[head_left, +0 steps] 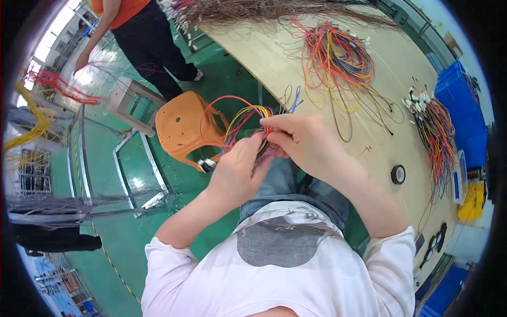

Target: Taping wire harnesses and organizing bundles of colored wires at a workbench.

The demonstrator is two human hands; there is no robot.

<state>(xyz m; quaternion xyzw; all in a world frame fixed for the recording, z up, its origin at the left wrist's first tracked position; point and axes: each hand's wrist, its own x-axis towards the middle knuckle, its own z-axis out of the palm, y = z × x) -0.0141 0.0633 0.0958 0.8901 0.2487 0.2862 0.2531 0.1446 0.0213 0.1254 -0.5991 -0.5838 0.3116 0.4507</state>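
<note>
A bundle of thin coloured wires (244,117), red, yellow, blue and black, is gathered between my hands in front of my lap. My left hand (238,164) is closed round the bundle from below, its thumb along the wires. Thumb and forefinger of my right hand (301,138) pinch the bundle close to the left fingertips. One red wire loops out to the left above an orange stool. White and black connectors (207,165) hang at the bundle's lower left end. The fingers hide part of the bundle.
On the table (253,47) at right lie a coiled wire heap (340,55), another wire bundle (435,127) with white connectors and a black tape roll (398,174). Blue bins (462,111) stand at far right. An orange stool (179,124), a grey stool (132,105) and a standing person (150,42) are left.
</note>
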